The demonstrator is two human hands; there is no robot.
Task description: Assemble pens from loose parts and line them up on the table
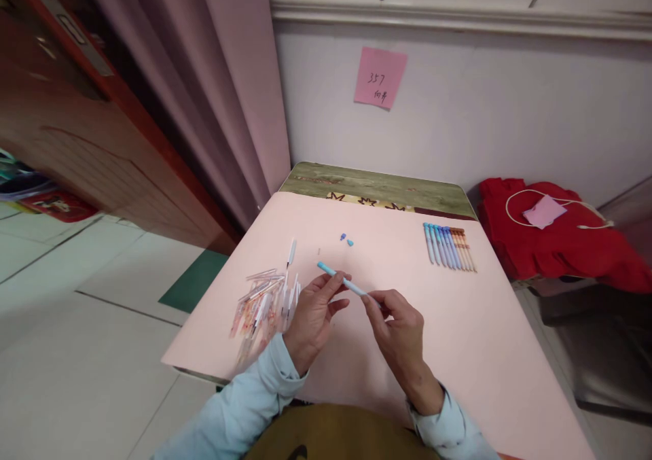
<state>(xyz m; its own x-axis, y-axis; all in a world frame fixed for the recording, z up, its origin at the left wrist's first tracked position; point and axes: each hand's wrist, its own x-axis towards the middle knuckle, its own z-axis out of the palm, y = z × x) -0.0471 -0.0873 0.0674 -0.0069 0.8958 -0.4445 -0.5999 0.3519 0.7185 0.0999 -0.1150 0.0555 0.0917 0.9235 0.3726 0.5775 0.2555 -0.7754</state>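
Observation:
A light blue pen (355,287) with a brighter blue end is held slantwise between both hands above the table. My left hand (314,314) pinches it near the bright blue end, which points away to the left. At the other end, the fingertips of my right hand (399,325) close round the pen's lower tip and hide it. Beyond my hands lie two small blue pieces (347,239). To the left of my left hand is a loose pile of pen parts (262,304), clear and white tubes with some orange-pink ones.
A neat row of blue, violet and brown-topped pens (449,247) lies at the table's (458,358) far right. Red cloth (540,236) with a white cord covers something beside the table. A pink note (380,77) is stuck on the wall; a curtain (224,73) hangs at left.

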